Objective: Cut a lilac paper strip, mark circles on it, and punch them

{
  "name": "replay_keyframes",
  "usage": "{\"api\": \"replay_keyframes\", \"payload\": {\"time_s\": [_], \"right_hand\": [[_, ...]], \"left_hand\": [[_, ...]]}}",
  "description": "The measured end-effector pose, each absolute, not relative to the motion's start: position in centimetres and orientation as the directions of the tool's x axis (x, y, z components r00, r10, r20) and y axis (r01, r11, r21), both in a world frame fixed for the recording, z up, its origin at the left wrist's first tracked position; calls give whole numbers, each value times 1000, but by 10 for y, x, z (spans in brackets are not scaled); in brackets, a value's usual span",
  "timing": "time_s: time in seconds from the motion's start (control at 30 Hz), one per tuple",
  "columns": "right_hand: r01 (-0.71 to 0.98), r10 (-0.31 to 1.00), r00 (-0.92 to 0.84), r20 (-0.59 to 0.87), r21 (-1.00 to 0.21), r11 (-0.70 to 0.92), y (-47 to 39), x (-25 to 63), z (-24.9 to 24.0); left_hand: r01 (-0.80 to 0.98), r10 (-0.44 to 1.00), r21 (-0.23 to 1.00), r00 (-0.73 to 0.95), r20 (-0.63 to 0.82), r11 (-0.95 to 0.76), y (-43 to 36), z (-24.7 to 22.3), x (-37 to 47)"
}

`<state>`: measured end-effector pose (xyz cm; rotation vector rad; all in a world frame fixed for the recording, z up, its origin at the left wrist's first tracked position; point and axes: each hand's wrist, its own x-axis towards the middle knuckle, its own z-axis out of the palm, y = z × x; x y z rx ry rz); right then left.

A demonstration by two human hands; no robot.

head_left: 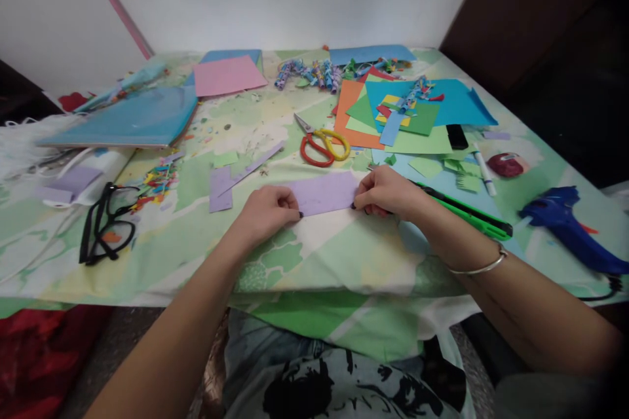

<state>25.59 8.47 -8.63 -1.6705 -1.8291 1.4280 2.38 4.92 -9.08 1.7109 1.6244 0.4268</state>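
A strip of purple paper (325,193) stretches between my two hands above the near part of the table. My left hand (269,213) pinches its left end, and my right hand (386,195) pinches the right end. Just beyond the strip lie scissors (322,146) with one red and one yellow handle, blades pointing away to the left. A green utility knife (469,213) rests partly behind my right forearm. Left of the strip is a smaller purple paper piece (221,190), with a thin purple offcut across it.
Black-framed glasses (108,226) and paper scraps (160,183) lie to the left. A blue glue gun (572,226), a white marker (485,170) and stacked coloured papers (356,108) are on the right. Rolled paper pieces (309,74) and a pink sheet (228,75) lie farther back.
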Motion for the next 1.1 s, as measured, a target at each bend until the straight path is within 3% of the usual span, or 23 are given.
{"api": "replay_keyframes", "payload": {"time_s": [0.3, 0.57, 0.67, 0.8, 0.87, 0.93, 1.1], "right_hand": [[590, 885, -220, -409, -779, -213, 88, 265, -90], [709, 921, -162, -354, -691, -141, 91, 275, -89], [779, 955, -130, -267, -624, -68, 87, 271, -79], [828, 985, -170, 5, -542, 145, 75, 245, -67], [751, 950, -311, 5, -612, 250, 71, 227, -70], [641, 891, -444, -94, -728, 243, 69, 211, -79], [580, 843, -494, -214, -804, 135, 76, 194, -101]], "left_hand": [[747, 939, 665, 246, -239, -26, 49, -90, 21], [776, 914, 626, 305, -269, -75, 48, -88, 14], [803, 909, 588, 308, -280, -91, 50, -86, 17], [840, 890, 527, 329, -315, -124, 56, -78, 24], [855, 871, 500, 344, -349, -137, 58, -73, 27], [868, 853, 475, 351, -386, -142, 59, -69, 28], [910, 836, 402, 297, -461, -102, 63, -65, 31]]}}
